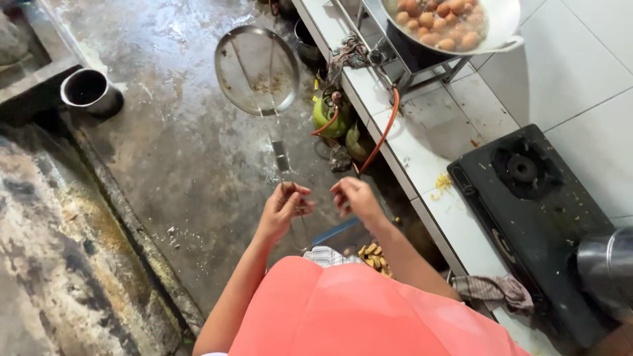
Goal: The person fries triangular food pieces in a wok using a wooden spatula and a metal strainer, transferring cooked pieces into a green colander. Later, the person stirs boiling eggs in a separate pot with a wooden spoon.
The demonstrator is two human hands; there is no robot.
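Round wire skimmer (257, 69) extends forward from left hand (285, 207) gripping its handle.

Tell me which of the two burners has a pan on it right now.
The far burner holds the wok full of round browned food; the black stove nearer the person has a bare burner.

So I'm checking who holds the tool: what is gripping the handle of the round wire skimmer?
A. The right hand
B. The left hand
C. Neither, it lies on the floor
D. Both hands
B: the left hand is closed round the handle of the skimmer, while the right hand is open beside it, apart from the handle.
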